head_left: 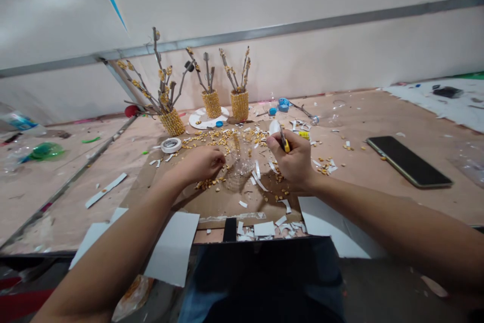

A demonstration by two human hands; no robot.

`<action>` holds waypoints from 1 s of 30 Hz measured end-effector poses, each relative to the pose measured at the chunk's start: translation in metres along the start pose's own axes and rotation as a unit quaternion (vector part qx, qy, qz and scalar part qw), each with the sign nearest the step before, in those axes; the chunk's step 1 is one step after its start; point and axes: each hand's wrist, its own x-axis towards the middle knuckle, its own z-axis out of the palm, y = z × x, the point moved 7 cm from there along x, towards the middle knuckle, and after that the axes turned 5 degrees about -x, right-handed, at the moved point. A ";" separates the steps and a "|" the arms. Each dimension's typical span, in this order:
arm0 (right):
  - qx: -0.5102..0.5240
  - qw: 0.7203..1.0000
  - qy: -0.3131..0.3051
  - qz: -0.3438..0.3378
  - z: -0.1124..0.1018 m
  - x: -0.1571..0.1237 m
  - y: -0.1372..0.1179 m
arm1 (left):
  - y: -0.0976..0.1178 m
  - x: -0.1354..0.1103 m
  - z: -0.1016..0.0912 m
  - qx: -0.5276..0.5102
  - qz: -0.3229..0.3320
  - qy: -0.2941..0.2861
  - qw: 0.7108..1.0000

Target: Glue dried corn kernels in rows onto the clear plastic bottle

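My right hand (295,155) is closed around a yellow and black utility knife (286,144), its tip pointing up and away. Behind that hand lies a white bottle with a yellow label (304,135), mostly hidden. My left hand (207,163) is held low over the cardboard mat (230,207) with its fingers curled in; what they pinch, if anything, is hidden. Between both hands is a clear plastic piece (242,159), perhaps part of a bottle. Loose corn kernels (209,183) and thin white strips (258,178) are scattered around it.
Kernel-covered pots with twigs stand at the back, including one on the left (172,122) and one on the right (239,106). A roll of white tape (171,145) lies left, a phone (410,160) right. White sheets (173,247) overhang the front edge.
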 end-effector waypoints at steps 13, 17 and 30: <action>-0.017 0.970 0.001 -0.244 -0.005 -0.011 -0.052 | -0.003 -0.024 -0.051 -0.205 -0.015 0.165 0.965; -0.021 0.949 -0.023 -0.313 -0.001 -0.023 -0.072 | 0.044 -0.036 -0.049 -0.397 0.041 0.130 0.907; -0.028 0.914 -0.094 -0.394 0.004 -0.037 -0.082 | 0.085 -0.025 -0.001 -0.540 -0.012 0.032 0.841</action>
